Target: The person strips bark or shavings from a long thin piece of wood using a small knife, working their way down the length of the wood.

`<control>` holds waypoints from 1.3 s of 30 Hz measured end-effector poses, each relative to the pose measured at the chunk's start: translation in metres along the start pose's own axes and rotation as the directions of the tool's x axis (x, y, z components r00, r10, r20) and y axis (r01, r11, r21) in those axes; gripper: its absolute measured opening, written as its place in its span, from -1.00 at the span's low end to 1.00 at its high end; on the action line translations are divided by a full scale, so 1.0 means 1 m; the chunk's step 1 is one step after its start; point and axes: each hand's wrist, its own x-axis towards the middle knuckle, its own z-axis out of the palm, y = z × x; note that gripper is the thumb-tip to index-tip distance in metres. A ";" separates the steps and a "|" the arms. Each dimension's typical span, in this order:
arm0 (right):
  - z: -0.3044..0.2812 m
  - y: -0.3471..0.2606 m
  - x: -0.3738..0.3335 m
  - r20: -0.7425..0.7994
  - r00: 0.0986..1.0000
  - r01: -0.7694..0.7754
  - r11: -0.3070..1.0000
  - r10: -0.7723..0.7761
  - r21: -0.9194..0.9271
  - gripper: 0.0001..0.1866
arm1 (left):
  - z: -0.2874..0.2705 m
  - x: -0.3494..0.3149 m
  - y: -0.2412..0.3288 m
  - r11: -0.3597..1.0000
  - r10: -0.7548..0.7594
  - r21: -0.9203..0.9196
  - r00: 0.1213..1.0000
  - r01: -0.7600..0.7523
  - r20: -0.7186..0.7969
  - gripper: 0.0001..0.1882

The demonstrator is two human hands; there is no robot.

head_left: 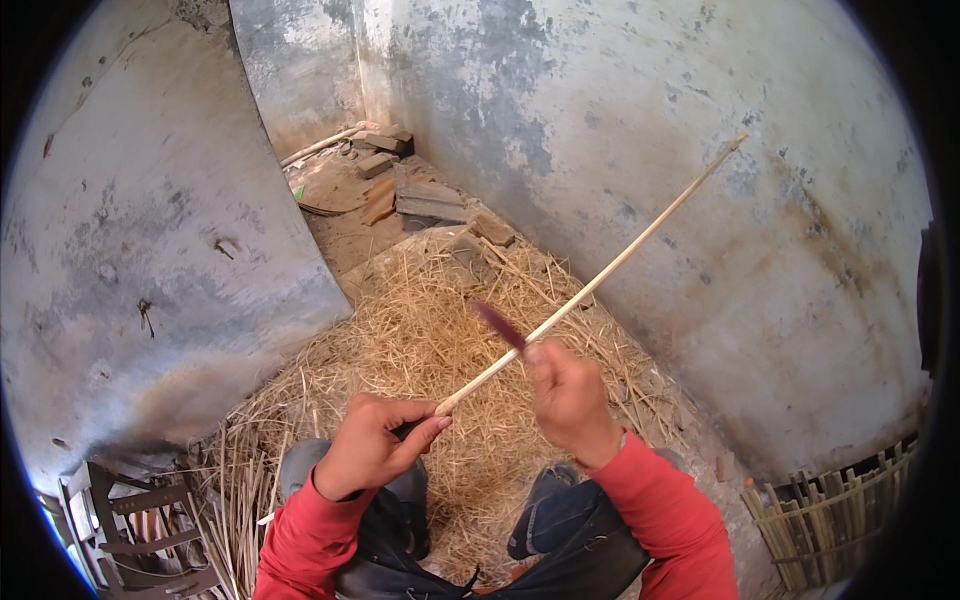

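Note:
A long, pale peeled stick [640,243], probably bamboo, slants from in front of my knees up to the far right. Its near end is pinched between the thumb and fingers of my left hand [372,442]. My right hand [573,405] is closed round a knife [497,325], whose dark reddish-brown blade points to the upper left and crosses the stick. The handle is hidden inside my fist. Blade and stick seem to touch just beyond my right thumb. The stick's far end hangs free in front of the right-hand wall.
Pale shavings [420,300] cover the floor before my feet. Long thin strips [240,510] lie at my left, beside a dark wooden frame [150,535]. Bricks [375,163] are piled in the far corner. A slatted bamboo panel [835,520] stands at the right. Weathered walls [620,130] rise on both sides.

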 end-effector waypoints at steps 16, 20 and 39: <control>0.007 0.002 0.000 -0.149 0.989 -0.024 1.000 0.021 -0.018 -0.64 | -0.001 -0.005 0.003 1.000 -0.020 -0.016 1.000 0.020 0.015 -0.82; 0.011 -0.002 0.003 -0.102 0.993 0.063 0.997 -0.066 -0.037 -0.64 | -0.002 -0.006 -0.003 0.997 -0.073 -0.024 0.997 0.073 0.007 -0.81; 0.009 0.002 0.011 -0.019 0.999 0.026 0.999 -0.027 -0.046 -0.69 | 0.001 -0.005 -0.004 0.995 -0.096 -0.007 0.995 0.095 -0.043 -0.77</control>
